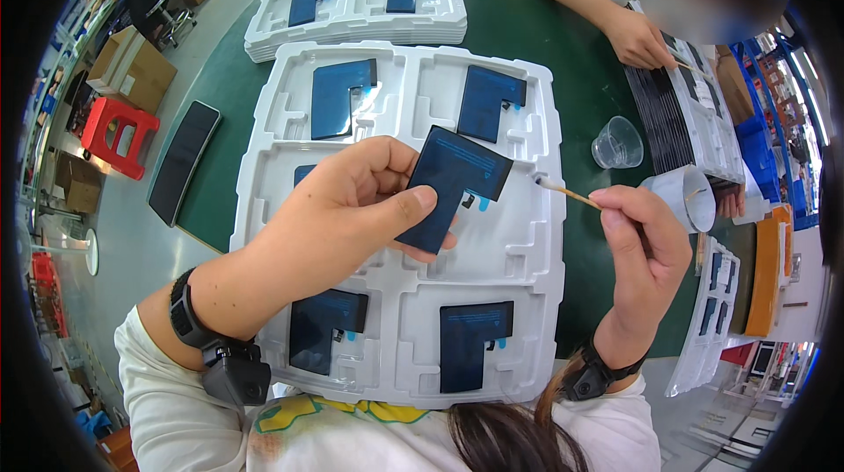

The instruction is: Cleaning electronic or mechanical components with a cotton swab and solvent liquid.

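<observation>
My left hand [352, 204] grips an L-shaped dark blue phone battery [447, 182], thumb on its face and fingers behind it. The battery is held tilted above a white plastic tray [396, 296]; a small black connector and a light blue tab show in its notch. Between thumb and fingertips, my right hand [646, 252] pinches a cotton swab [571, 194] with a wooden stick. Its dark-looking tip points at the battery and stays a little apart from it. Similar batteries lie in the tray's compartments, such as one battery [475, 344] at the near right.
A stack of trays [352, 19] stands beyond, on the green table [589, 296]. To the right are a clear plastic cup [617, 143] and a translucent container [690, 198]. A dark flat device [185, 163] lies left. Across the table, a co-worker's hand [640, 39] holds a thin stick over stacked trays.
</observation>
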The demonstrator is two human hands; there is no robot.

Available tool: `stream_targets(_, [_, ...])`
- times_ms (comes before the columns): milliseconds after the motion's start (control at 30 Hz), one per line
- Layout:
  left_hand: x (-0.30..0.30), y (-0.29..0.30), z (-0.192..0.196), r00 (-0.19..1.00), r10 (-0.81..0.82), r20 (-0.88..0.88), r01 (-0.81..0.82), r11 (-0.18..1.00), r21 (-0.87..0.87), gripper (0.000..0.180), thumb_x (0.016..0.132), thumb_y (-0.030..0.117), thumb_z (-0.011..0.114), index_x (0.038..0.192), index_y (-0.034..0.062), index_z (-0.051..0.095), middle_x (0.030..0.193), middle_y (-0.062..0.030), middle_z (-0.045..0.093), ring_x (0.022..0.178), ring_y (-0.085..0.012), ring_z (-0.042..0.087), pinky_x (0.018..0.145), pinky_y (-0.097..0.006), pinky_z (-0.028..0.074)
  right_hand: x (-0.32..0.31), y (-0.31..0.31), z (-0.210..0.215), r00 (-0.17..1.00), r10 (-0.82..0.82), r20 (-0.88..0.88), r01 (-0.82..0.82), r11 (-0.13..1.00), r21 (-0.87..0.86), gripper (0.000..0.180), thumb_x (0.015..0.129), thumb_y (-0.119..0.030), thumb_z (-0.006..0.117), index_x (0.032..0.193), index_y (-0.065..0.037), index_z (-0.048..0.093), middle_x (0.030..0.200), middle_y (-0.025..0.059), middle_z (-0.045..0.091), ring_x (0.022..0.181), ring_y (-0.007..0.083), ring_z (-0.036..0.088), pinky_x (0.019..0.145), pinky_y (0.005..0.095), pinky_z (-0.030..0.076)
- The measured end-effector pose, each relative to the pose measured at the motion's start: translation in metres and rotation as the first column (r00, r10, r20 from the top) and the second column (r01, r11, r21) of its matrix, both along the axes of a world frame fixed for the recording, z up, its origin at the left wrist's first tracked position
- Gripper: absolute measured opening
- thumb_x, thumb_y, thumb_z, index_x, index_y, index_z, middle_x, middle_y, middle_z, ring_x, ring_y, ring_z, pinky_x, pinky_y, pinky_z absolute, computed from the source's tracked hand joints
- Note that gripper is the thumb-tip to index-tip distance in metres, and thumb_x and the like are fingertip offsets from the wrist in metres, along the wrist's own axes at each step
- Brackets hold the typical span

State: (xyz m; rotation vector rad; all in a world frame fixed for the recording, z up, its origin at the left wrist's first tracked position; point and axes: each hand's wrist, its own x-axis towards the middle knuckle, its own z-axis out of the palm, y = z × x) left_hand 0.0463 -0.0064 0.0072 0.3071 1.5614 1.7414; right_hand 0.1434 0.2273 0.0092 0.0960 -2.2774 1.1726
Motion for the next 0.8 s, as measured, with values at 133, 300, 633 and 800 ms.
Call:
stream_targets(133, [-0.0002,0.0006,0.0004,1.000,-0.004,0.014,0.004,1.000,0.000,0.023,0.090,0.008,0.053,0.109,-0.0058,0.047,0.096,-0.0167,0.063,0.085,-0.0234,0.067,0.067,-0.031,0.057,0.0014,-0.0012,0.0014,0.999,0.005,0.048,-0.005,1.000,0.003,0.012,0.078,0.007,0.058,0.086,0.001,0.064,0.067,0.0013,0.055,0.054,0.0062,0.038,0.048,0.0211,0.026])
stream_targets(300, [-0.0006,0.0007,0.0002,1.000,-0.020,0.012,0.020,1.000,0.009,0.023,0.090,0.008,0.053,0.108,-0.0059,0.047,0.095,-0.0173,0.064,0.084,-0.0234,0.067,0.067,-0.030,0.057,-0.0007,-0.0001,-0.0030,0.998,0.010,0.069,-0.013,0.999,0.032,0.012,0.078,0.006,0.058,0.087,0.001,0.065,0.063,0.0001,0.050,0.054,0.0055,0.036,0.047,0.0215,0.024])
stream_targets(633, [-0.0008,-0.0005,-0.0020,0.999,-0.034,-0.023,0.035,0.999,0.018,0.023,0.091,0.008,0.052,0.108,-0.0059,0.047,0.096,-0.0184,0.063,0.085,-0.0235,0.067,0.067,-0.030,0.057,-0.0043,0.0007,-0.0059,0.997,0.026,0.073,-0.031,0.997,0.067,0.012,0.078,0.005,0.059,0.087,0.000,0.065,0.063,0.0003,0.049,0.053,0.0057,0.037,0.047,0.0217,0.025])
stream_targets(800, [0.0002,0.0009,-0.0001,1.000,-0.024,-0.020,0.024,1.000,0.009,0.022,0.091,0.008,0.054,0.107,-0.0056,0.048,0.095,-0.0166,0.063,0.086,-0.0218,0.066,0.068,-0.030,0.056,-0.0028,-0.0005,-0.0037,0.998,0.016,0.064,-0.020,0.998,0.061,0.012,0.078,0.005,0.058,0.087,0.000,0.065,0.064,0.0005,0.050,0.053,0.0057,0.037,0.047,0.0216,0.025])
